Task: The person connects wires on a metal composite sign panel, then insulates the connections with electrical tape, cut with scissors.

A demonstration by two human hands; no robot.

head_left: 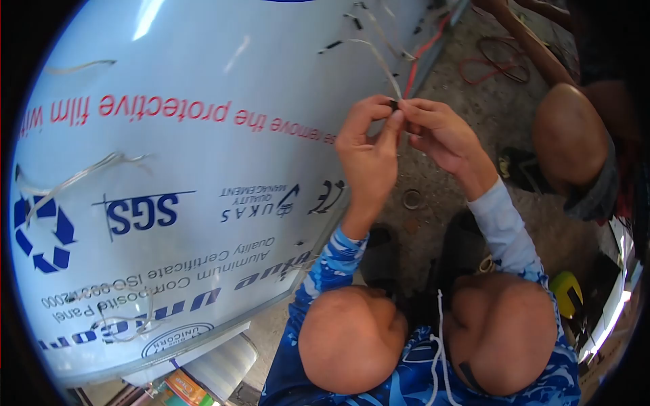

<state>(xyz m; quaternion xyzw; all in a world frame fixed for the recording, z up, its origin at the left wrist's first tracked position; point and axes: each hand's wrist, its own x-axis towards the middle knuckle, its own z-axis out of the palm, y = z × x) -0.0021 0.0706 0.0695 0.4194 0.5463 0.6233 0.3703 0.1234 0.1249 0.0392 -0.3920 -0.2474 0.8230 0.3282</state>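
Tiny, careful finger work

In the head view, our left hand [371, 145] pinches a small black piece [393, 105] over the right edge of the big, flat, pale blue panel [169, 155]. Our right hand [450, 139] has its fingertips closed on a thin whitish wire [386, 66] there too. A thin red wire [412, 73] runs along that edge to our fingers. We seem to be working on the wires, which calls for steady, gentle pinching.

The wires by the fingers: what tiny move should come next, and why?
Perhaps the left hand should wrap the small black piece round the wires: it sits at the fingertips, close to where the red wire and white wire reach the right hand.
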